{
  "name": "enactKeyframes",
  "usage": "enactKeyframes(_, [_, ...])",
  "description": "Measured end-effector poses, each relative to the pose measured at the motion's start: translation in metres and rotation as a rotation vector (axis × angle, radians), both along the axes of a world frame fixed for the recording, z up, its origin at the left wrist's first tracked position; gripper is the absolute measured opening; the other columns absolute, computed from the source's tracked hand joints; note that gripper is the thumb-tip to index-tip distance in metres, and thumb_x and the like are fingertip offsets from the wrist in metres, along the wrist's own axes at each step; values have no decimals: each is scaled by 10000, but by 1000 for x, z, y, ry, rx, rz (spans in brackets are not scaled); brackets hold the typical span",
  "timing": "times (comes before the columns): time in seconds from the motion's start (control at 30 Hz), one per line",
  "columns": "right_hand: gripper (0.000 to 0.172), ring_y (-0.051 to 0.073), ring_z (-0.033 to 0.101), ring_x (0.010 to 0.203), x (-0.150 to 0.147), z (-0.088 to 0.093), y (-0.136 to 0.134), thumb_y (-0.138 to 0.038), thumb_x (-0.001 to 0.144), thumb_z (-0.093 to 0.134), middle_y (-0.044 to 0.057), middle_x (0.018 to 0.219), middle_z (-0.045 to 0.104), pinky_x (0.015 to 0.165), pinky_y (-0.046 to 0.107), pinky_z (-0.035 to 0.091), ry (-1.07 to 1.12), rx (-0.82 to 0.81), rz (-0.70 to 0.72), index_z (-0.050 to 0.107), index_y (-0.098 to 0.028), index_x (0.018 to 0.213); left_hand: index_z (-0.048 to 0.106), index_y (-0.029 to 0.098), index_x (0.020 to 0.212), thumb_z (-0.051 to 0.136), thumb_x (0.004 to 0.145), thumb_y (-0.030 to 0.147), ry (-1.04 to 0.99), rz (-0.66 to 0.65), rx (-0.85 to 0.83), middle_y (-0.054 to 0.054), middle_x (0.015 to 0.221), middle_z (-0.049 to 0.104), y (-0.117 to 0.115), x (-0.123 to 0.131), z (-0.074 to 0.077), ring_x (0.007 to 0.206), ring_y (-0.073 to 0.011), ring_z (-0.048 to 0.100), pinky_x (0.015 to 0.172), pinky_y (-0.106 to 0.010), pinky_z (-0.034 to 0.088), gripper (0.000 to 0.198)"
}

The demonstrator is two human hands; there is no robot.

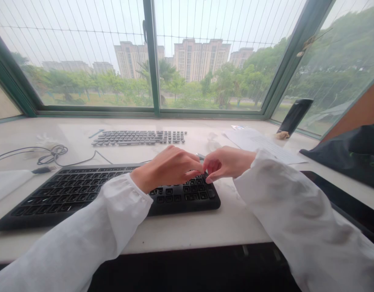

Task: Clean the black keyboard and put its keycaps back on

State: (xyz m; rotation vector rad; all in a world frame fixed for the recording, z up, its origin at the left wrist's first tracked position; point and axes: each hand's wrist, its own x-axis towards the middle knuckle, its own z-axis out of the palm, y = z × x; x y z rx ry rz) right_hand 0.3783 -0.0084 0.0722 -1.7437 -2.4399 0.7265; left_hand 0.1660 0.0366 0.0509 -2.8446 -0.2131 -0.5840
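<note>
Left hand [165, 169] over black keyboard [68, 194], right hand [226, 163] at its far edge

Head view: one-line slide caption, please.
Left hand and right hand meet above a black keyboard on a white counter.

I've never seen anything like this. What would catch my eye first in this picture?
First, the left hand and right hand, in white sleeves, their fingertips almost meeting above the right end of a black keyboard on the desk. Beyond them, a large window looks out on trees and tall apartment blocks.
</note>
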Motion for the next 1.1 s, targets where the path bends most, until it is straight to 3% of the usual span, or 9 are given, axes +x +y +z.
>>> enactKeyframes(0.33, [372, 159, 663, 749, -7, 4, -5, -485, 731, 695, 27, 800, 735, 670, 252, 473, -148, 81, 3, 734, -191, 957, 720, 265, 854, 513, 911, 233, -32, -13, 14, 49, 703, 677, 0, 1, 1, 497, -59, 497, 480, -233, 252, 217])
enactKeyframes(0.63, [330, 159, 659, 713, -7, 7, -6, -445, 744, 686, 30, 768, 728, 659, 263, 472, -126, 78, 12, 738, -185, 942, 718, 265, 851, 515, 914, 243, -42, -17, 15, 46, 699, 675, 1, 0, 1, 500, -60, 497, 465, -238, 239, 214])
enactKeyframes(0.93, [265, 143, 620, 655, -11, 6, -6, -440, 703, 722, 9, 700, 700, 620, 261, 441, -151, 108, 4, 711, -184, 770, 686, 223, 762, 505, 899, 208, -20, -20, 16, 35, 691, 674, -1, 1, 4, 501, -62, 501, 456, -246, 197, 227])
enactKeyframes(1.1, [276, 121, 579, 624, -7, 0, -3, -433, 672, 743, -6, 651, 656, 582, 240, 422, -42, 75, -44, 687, -167, 722, 696, 220, 766, 502, 886, 192, -2, -12, -4, 27, 707, 689, -2, 1, 6, 506, -69, 512, 459, -249, 203, 230])
